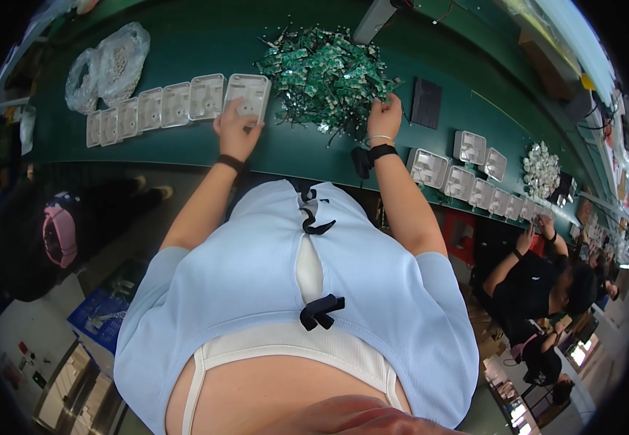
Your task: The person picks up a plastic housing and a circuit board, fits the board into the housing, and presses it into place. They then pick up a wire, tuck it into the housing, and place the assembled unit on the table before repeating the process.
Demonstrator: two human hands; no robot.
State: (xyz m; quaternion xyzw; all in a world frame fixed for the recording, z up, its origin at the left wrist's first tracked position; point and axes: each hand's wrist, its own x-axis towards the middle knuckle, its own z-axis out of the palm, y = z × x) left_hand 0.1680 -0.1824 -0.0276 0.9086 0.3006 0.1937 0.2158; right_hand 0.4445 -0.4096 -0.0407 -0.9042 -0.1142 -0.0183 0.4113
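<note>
My left hand (236,132) grips the near left corner of a white plastic housing (258,90), an open shallow box at the right end of a row on the green bench. Its fingers lie over the corner, with the thumb at the near edge. At the right side of a heap of green circuit boards (322,69) with black wires, my right hand (385,119) has its fingers closed together. Whatever those fingertips pinch is too small to make out. Both wrists wear black bands.
More white housings (176,104) run leftward, beside clear bags of small parts (117,65). A dark flat block (426,103) lies right of the heap. Further right stand more housings (459,183) and a pile of whitish parts (541,170), near a co-worker's hands (525,238). A metal post (376,20) rises behind.
</note>
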